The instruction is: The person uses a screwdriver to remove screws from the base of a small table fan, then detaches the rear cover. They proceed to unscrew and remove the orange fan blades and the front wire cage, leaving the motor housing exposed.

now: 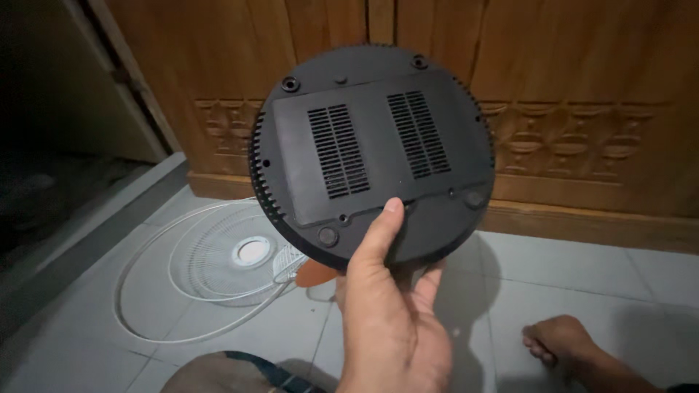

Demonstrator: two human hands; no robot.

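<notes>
Nearest the head camera, one hand (393, 320) rises from the bottom edge, and which of the person's hands it is cannot be told from this view. It grips the lower rim of a round black fan base (373, 153), thumb pressed flat on the underside, fingers curled behind the edge. The base is held up off the floor, tilted, its underside facing the camera: a rectangular panel with two slotted vent grilles, rubber feet near the rim, and ribbing along the left edge. Below and left of it, on the pale tiled floor (582, 284), lies a white wire fan guard (218, 266), flat, with a white ring around it. A bare foot (557, 340) rests on the tiles at lower right. A carved wooden cabinet (575, 109) stands behind.
</notes>
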